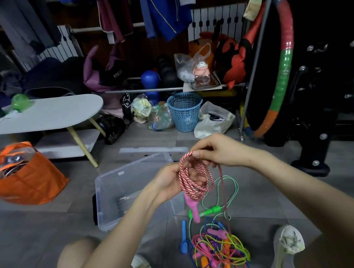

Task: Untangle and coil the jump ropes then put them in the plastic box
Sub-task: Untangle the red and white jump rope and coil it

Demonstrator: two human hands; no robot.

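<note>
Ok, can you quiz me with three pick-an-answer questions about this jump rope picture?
1. Where is the plastic box? A on a chair; B on the floor; C hanging up.
2. What colour is the rope being coiled? A red and white; B black; C all yellow.
3. The box is: A lidded; B upside down; C open.
Answers: B, it sits on grey tiles; A, striped coils in the left hand, the right hand pinching the top; C, its lid lies behind it.
</note>
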